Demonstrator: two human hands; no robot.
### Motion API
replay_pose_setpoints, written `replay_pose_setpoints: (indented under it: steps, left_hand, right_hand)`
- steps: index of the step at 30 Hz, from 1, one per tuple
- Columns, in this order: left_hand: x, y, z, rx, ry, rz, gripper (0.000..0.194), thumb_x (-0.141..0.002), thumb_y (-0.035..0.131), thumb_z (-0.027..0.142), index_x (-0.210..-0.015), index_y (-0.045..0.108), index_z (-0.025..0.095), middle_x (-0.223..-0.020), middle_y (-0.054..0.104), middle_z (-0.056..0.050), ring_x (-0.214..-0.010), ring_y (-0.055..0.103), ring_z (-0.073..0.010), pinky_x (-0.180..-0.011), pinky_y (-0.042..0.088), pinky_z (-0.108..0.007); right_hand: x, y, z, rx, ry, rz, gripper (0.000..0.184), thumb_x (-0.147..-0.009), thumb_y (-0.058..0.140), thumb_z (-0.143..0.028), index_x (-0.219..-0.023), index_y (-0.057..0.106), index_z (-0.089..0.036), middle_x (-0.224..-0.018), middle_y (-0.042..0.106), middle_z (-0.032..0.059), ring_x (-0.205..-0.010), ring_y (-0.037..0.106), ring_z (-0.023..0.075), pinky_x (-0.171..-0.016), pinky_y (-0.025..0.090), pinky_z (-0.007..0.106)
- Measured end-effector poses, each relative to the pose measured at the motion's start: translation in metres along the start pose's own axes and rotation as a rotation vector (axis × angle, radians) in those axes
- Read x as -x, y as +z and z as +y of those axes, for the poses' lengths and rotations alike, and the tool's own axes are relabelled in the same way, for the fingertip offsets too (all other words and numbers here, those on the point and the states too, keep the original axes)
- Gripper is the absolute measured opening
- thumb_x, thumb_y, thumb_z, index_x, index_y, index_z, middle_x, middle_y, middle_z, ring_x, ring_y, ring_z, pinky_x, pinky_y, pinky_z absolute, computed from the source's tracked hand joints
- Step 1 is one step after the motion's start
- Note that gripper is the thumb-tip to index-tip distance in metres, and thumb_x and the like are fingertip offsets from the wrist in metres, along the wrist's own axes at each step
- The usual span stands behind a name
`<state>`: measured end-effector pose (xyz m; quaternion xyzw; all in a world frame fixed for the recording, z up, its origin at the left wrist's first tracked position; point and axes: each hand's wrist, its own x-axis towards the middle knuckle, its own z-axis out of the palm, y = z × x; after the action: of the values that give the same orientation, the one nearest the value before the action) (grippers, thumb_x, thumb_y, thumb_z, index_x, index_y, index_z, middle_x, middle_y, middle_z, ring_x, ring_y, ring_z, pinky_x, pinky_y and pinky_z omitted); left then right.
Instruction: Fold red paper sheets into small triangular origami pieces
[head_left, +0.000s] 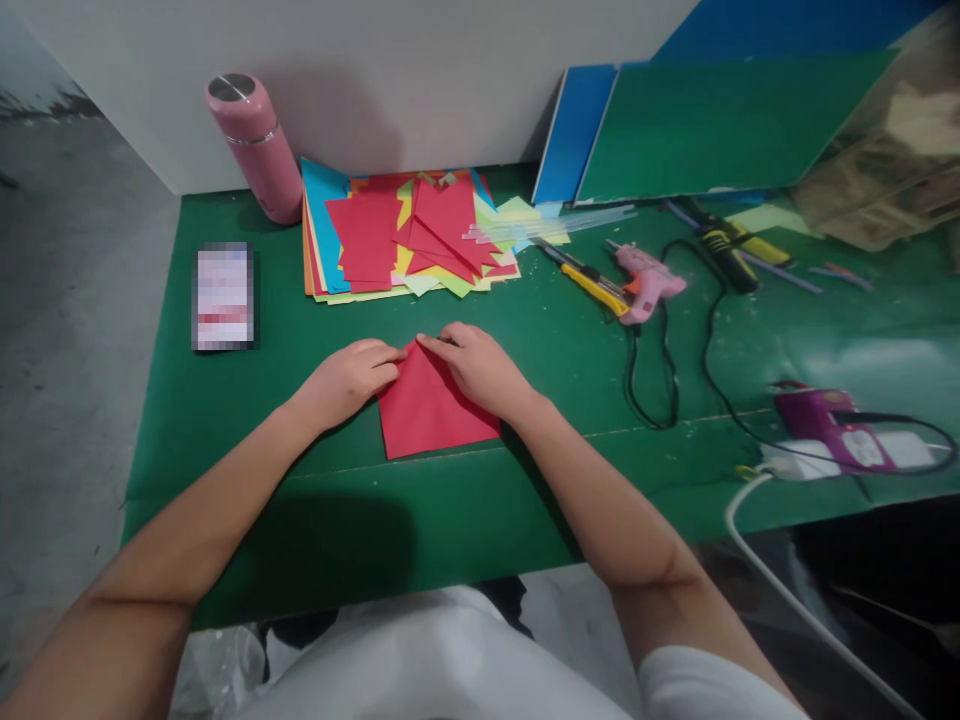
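A red sheet of paper point(431, 410) lies on the green table cover point(480, 500) in front of me, folded at its top corner. My left hand point(346, 378) rests on the sheet's upper left edge, fingers curled and pressing the paper down. My right hand point(480, 365) lies over the upper right part, fingertips pinching the folded tip where both hands meet.
A pile of coloured paper point(397, 235) sits behind, with a pink bottle point(256, 145) at its left and a phone point(223, 296) further left. To the right lie a yellow cutter point(592, 280), a pink glue gun point(645, 280), cables, a power strip point(840, 450) and green and blue boards point(712, 120).
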<state>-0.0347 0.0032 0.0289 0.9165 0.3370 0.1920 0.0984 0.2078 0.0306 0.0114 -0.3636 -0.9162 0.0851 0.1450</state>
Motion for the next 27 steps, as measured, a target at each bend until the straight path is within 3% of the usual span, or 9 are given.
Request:
replay_pose_setpoints:
  steps: [15,27]
  left_hand:
    - [-0.0044,-0.0066,-0.0023,-0.036,0.133,0.042,0.026,-0.099,0.042,0.014,-0.083,0.062,0.014,-0.106,0.073,-0.011,-0.094,0.065,-0.0193,-0.087,0.054,-0.036]
    - [-0.0056,-0.0091,-0.0012,-0.022,0.108,-0.037,0.028,-0.098,0.039,0.012,-0.085,0.063,0.015,-0.108,0.072,-0.011,-0.095,0.065,-0.0197,-0.088,0.054,-0.038]
  right_hand:
    - [0.0003,-0.0010,-0.0005,-0.004,0.012,-0.016,0.046,-0.098,0.028,-0.014,-0.135,0.056,-0.017,-0.101,0.057,0.0125,-0.083,0.046,0.0218,-0.075,0.040,0.035]
    - [0.0004,0.0004,-0.0002,0.006,0.002,-0.006,0.046,-0.099,0.026,-0.016,-0.134,0.056,-0.017,-0.099,0.057,0.0125,-0.081,0.045,0.0214,-0.075,0.040,0.035]
